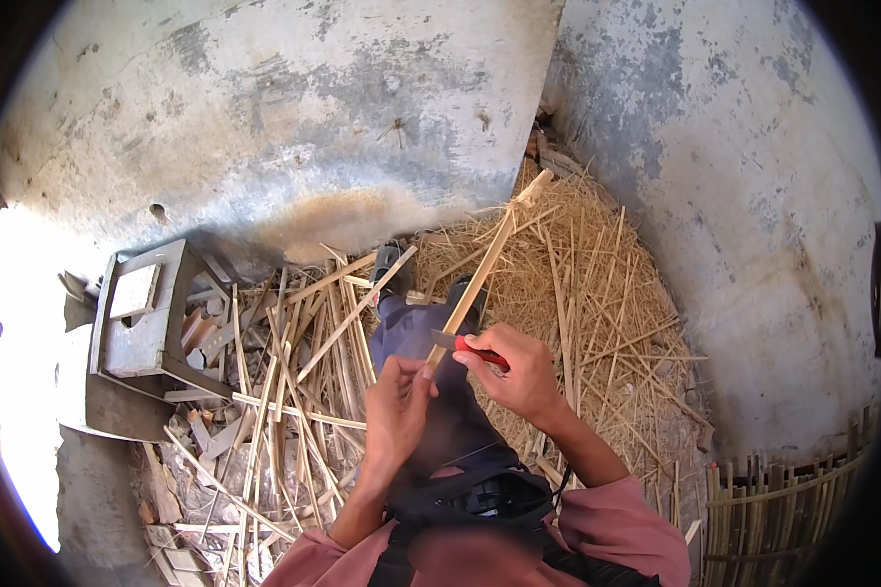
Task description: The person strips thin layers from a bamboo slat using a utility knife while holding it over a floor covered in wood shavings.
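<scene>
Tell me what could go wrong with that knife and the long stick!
The red-handled knife in the right hand has its blade at the long pale strip, close to the left hand. If it slipped, it might cut those bare fingers.

The strip's near end is over the person's dark trousers, so a slip might catch a leg too.

Loose strips lie scattered around the feet, so someone stepping there could trip.

Your knife (463, 344) has a red handle (495, 358) and a grey blade (443, 339); your long strip (480, 277) is pale tan. Your sleeves (617, 528) are dusty pink, your trousers (406, 333) dark blue. The straw (597, 264) is golden yellow, the wall (294, 108) white with patchy grey blotches, the box (132, 352) grey.
</scene>
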`<state>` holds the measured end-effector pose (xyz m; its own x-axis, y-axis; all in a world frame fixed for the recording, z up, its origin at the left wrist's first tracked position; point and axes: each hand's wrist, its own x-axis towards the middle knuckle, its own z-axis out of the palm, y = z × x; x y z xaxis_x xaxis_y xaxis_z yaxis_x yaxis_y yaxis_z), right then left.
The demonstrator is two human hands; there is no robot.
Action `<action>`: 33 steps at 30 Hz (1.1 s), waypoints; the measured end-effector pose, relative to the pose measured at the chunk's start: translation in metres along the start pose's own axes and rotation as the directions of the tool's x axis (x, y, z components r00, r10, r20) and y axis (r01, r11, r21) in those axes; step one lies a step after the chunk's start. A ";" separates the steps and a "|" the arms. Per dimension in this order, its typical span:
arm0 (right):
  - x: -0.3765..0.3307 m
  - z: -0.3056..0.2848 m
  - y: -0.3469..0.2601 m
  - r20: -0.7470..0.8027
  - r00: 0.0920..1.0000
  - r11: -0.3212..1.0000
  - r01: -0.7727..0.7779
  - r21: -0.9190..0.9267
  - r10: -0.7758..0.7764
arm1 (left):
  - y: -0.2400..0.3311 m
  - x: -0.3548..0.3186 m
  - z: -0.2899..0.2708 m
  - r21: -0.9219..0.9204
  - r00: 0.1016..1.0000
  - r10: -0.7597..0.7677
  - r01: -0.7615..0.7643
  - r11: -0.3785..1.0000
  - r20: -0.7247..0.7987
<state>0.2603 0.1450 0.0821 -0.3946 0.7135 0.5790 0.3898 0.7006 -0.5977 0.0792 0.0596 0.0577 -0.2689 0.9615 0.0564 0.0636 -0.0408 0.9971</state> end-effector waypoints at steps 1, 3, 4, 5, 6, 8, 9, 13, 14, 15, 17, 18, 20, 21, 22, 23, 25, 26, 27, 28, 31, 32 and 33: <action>0.000 0.000 0.000 -0.003 1.000 1.000 -0.002 -0.011 0.002 | 0.000 0.000 0.000 0.005 1.000 -0.002 0.002 1.000 0.001; 0.000 0.000 -0.001 -0.009 1.000 0.999 -0.006 -0.035 0.005 | -0.002 0.000 0.001 0.020 1.000 0.024 -0.024 1.000 -0.005; 0.000 0.000 -0.002 -0.009 1.000 0.999 -0.009 -0.037 0.009 | -0.003 0.000 0.001 0.027 0.999 0.036 -0.036 0.999 -0.008; 0.000 -0.001 -0.003 -0.009 1.000 0.999 -0.012 -0.039 0.012 | -0.003 0.000 0.000 0.033 1.000 0.030 -0.030 0.999 -0.005; 0.000 -0.001 -0.004 -0.008 1.000 0.999 -0.015 -0.040 0.015 | -0.002 0.000 0.000 0.038 1.000 0.024 -0.024 0.999 -0.002; 0.000 -0.001 -0.003 -0.009 1.000 0.998 -0.019 -0.053 0.018 | 0.000 0.000 0.000 0.052 1.000 0.022 -0.022 0.998 0.000; 0.000 -0.002 -0.003 -0.009 1.000 0.998 -0.021 -0.060 0.020 | 0.002 0.000 0.000 0.060 1.000 0.025 -0.025 0.998 0.000; -0.001 0.001 -0.002 -0.012 1.000 0.997 -0.013 -0.082 0.012 | 0.001 0.000 0.000 0.063 0.999 0.039 -0.038 0.997 -0.014; -0.001 0.001 -0.001 -0.009 1.000 0.996 -0.010 -0.085 0.009 | 0.001 0.000 -0.001 0.076 0.999 0.037 -0.035 0.996 -0.017; -0.001 0.002 -0.001 -0.007 1.000 0.996 -0.008 -0.089 0.007 | 0.002 -0.001 -0.002 0.090 0.999 0.034 -0.033 0.995 -0.020; -0.001 0.004 0.000 -0.029 1.000 0.996 0.005 -0.090 -0.008 | 0.002 -0.001 -0.004 0.110 0.999 0.029 -0.027 0.994 -0.021; -0.001 0.005 0.000 -0.040 0.999 0.996 0.011 -0.092 -0.015 | 0.002 -0.001 -0.004 0.117 0.999 0.026 -0.023 0.993 -0.018; -0.001 0.006 0.001 -0.057 0.998 0.996 0.013 -0.090 -0.019 | 0.001 -0.001 -0.004 0.123 0.999 0.034 -0.031 0.992 -0.018; -0.001 0.007 0.002 -0.066 0.998 0.996 0.014 -0.091 -0.021 | 0.001 -0.001 -0.004 0.121 0.999 0.045 -0.042 0.992 -0.020; 0.000 0.007 0.002 -0.067 0.997 0.995 0.023 -0.096 -0.029 | 0.000 -0.001 -0.004 0.120 0.998 0.056 -0.053 0.991 -0.022; 0.001 0.007 0.001 -0.068 0.997 0.994 0.030 -0.102 -0.037 | 0.000 -0.001 -0.005 0.114 0.998 0.056 -0.054 0.992 -0.022; 0.001 0.006 0.000 -0.067 0.997 0.993 0.035 -0.115 -0.043 | -0.001 -0.002 -0.006 0.103 0.998 0.056 -0.054 0.993 -0.021; 0.001 0.006 0.000 -0.064 0.997 0.992 0.033 -0.120 -0.041 | -0.001 -0.002 -0.006 0.107 0.998 0.055 -0.052 0.993 -0.023; 0.001 0.006 0.000 -0.061 0.997 0.992 0.032 -0.125 -0.040 | -0.001 -0.003 -0.006 0.112 0.998 0.054 -0.051 0.992 -0.026; 0.001 0.006 0.000 -0.067 0.997 0.992 0.037 -0.124 -0.045 | -0.001 -0.003 -0.006 0.116 0.998 0.053 -0.049 0.992 -0.028; 0.003 0.008 0.004 -0.090 0.994 0.991 0.044 -0.123 -0.055 | 0.000 -0.003 -0.008 0.145 0.998 0.053 -0.048 0.988 -0.032; 0.006 0.007 0.006 -0.100 0.993 0.991 0.046 -0.122 -0.058 | -0.001 -0.004 -0.009 0.156 0.997 0.067 -0.061 0.986 -0.033; 0.008 0.006 0.008 -0.110 0.992 0.991 0.048 -0.121 -0.061 | -0.003 -0.005 -0.010 0.166 0.996 0.080 -0.073 0.983 -0.033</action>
<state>0.2551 0.1567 0.0784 -0.3237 0.6661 0.6720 0.4684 0.7299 -0.4978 0.0709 0.0524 0.0551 -0.2942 0.9458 0.1376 0.2416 -0.0657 0.9682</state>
